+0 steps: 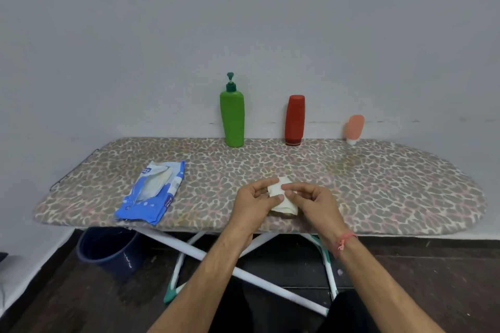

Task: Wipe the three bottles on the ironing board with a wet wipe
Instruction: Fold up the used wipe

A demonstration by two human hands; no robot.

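Three bottles stand along the far edge of the leopard-print ironing board (pixel 378 184), against the wall: a green pump bottle (pixel 232 117), a red bottle (pixel 295 120) standing on its cap, and a small pink tube (pixel 355 128) leaning on the wall. Over the board's near middle, both hands hold a folded white wet wipe (pixel 281 199). My left hand (pixel 257 201) pinches its left side. My right hand (pixel 311 201) pinches its right side with thumb and fingers.
An opened blue wet-wipe pack (pixel 151 192) lies on the board's left part. Under the board are its white crossed legs (pixel 216 257) and a dark blue bucket (pixel 111 249) on the dark floor. A grey wall stands right behind the bottles.
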